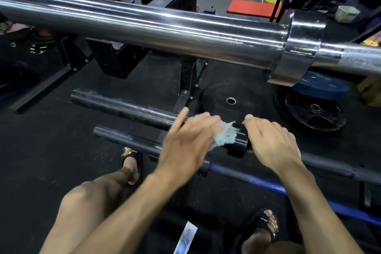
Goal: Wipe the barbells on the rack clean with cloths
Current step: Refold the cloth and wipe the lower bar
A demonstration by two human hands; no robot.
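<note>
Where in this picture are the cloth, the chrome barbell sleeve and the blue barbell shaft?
cloth (pixel 226 135): head view, on its frayed pale middle.
chrome barbell sleeve (pixel 144 27): head view, on its shiny upper side.
blue barbell shaft (pixel 257 182): head view, on the stretch between the forearms.
</note>
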